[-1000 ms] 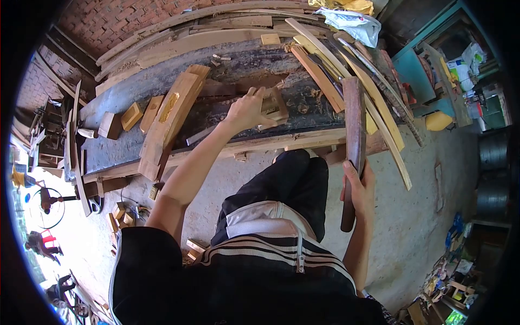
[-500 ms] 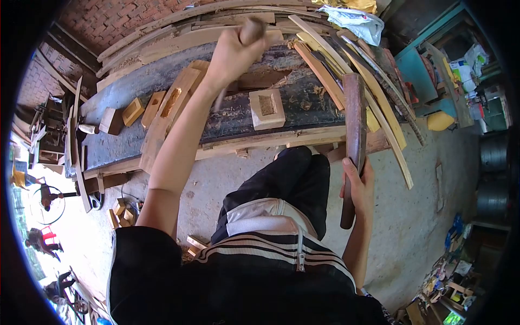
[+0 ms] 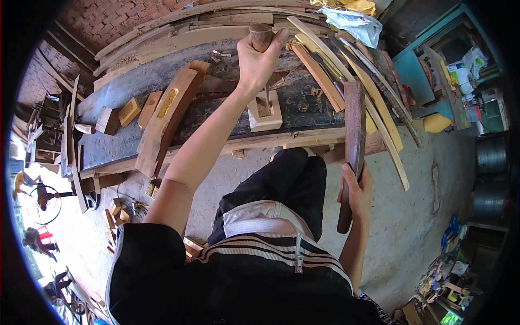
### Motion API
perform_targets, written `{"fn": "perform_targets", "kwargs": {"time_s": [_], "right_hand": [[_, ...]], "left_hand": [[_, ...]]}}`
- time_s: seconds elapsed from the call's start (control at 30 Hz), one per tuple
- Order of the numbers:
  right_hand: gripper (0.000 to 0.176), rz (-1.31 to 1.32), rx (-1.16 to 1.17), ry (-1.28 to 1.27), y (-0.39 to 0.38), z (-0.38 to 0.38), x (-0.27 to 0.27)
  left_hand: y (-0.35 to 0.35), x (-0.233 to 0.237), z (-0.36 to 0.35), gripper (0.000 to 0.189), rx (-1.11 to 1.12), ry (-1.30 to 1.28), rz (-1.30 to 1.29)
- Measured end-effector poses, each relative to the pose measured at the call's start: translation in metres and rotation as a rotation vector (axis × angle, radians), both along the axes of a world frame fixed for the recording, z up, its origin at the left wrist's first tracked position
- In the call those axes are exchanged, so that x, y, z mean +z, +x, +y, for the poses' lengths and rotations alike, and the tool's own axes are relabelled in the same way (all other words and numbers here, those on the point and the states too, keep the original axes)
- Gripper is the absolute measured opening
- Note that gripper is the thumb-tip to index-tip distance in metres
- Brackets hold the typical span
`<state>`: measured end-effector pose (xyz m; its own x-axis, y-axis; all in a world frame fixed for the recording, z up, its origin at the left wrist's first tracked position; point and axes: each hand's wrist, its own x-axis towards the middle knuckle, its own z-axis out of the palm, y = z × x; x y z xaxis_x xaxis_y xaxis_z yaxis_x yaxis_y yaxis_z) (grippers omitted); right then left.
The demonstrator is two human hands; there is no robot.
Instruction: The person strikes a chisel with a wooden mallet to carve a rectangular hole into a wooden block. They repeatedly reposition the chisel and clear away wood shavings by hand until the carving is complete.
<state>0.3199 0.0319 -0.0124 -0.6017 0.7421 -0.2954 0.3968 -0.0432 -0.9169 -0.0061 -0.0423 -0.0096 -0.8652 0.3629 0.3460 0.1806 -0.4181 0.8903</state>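
Observation:
My left hand (image 3: 259, 58) is closed around the rounded wooden handle of a chisel (image 3: 262, 37). The chisel stands upright with its blade down in the square hole of a small pale wooden block (image 3: 265, 115) on the dark workbench (image 3: 119, 138). My right hand (image 3: 355, 192) grips the lower end of a long dark wooden mallet (image 3: 353, 122), held upright to the right of the block and apart from it. My knee in dark trousers is below the bench edge.
A long beam with a cut slot (image 3: 165, 116) lies tilted on the bench's left half, with small wood blocks (image 3: 129, 111) beside it. Curved planks (image 3: 346, 70) are stacked at the right, under a white bag (image 3: 352, 24). Other people stand far left.
My left hand left the block, rose with the chisel, and now has its blade set down in the block's hole. The mallet in my right hand has barely moved.

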Motion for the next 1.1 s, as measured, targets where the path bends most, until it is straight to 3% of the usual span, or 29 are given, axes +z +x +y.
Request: {"fn": "perform_targets", "kwargs": {"time_s": [0.27, 0.5, 0.57, 0.77, 0.83, 0.93, 0.97, 1.1], "right_hand": [[0.05, -0.033, 0.021, -0.016, -0.003, 0.0, -0.001], [0.041, -0.023, 0.045, -0.018, -0.012, 0.0, -0.003], [0.04, -0.01, 0.056, -0.027, -0.017, 0.001, 0.001], [0.037, 0.23, -0.014, 0.156, -0.057, -0.004, 0.073], [0.037, 0.514, 0.084, 0.348, -0.068, -0.005, 0.094], [0.039, 0.511, 0.083, 0.486, -0.083, -0.01, 0.095], [0.041, 0.32, 0.212, 0.572, -0.081, -0.003, 0.09], [0.043, 0.123, 0.33, 0.488, -0.082, -0.001, 0.099]], "left_hand": [[-0.003, -0.002, 0.004, 0.035, -0.001, -0.001, 0.049], [0.007, -0.002, 0.011, 0.032, 0.006, 0.012, 0.109], [0.012, -0.001, 0.013, 0.032, 0.04, -0.12, 0.192], [0.034, -0.002, 0.027, 0.027, 0.094, -0.156, 0.387], [0.043, -0.003, 0.033, 0.023, 0.016, -0.153, 0.375], [0.055, -0.003, 0.035, 0.024, 0.054, -0.155, 0.482], [0.056, -0.004, 0.033, 0.027, 0.034, -0.23, 0.468], [0.052, -0.011, 0.035, 0.031, 0.024, -0.127, 0.493]]}}
